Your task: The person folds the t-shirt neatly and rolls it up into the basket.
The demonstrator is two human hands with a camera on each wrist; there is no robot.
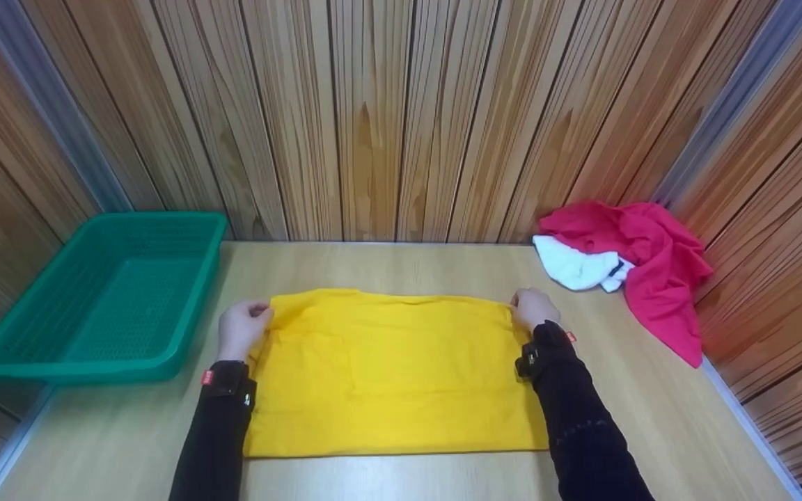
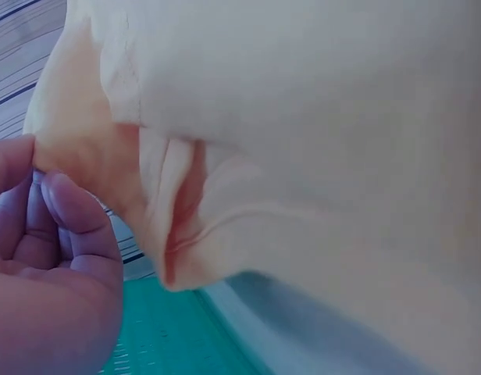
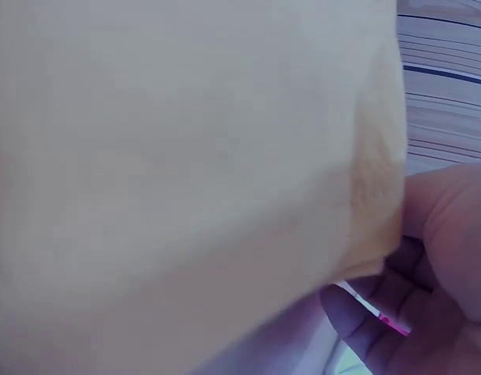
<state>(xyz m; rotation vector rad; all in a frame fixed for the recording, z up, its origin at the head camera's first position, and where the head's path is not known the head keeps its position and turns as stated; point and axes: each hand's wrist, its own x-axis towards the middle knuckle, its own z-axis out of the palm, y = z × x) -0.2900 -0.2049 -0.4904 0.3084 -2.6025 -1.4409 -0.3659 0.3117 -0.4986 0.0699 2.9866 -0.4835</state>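
Note:
A yellow cloth (image 1: 401, 376), folded into a wide rectangle, lies in front of me on the wooden table. My left hand (image 1: 242, 328) pinches its far left corner between thumb and fingers. At the far right corner, my right hand (image 1: 535, 308) pinches the cloth in the same way. The left wrist view shows loose layers of the cloth (image 2: 318, 156) gaping beside the left hand (image 2: 61, 266). In the right wrist view the cloth's corner (image 3: 373, 226) sits between the thumb and fingers of the right hand (image 3: 436, 273).
A green plastic basket (image 1: 185, 306) stands at the left by the wall. At the back right lie a crumpled red cloth (image 1: 658, 257) and a white cloth (image 1: 571, 263) partly under it. Wood-panelled walls (image 1: 373, 125) enclose the table (image 1: 387, 259) at the back and sides.

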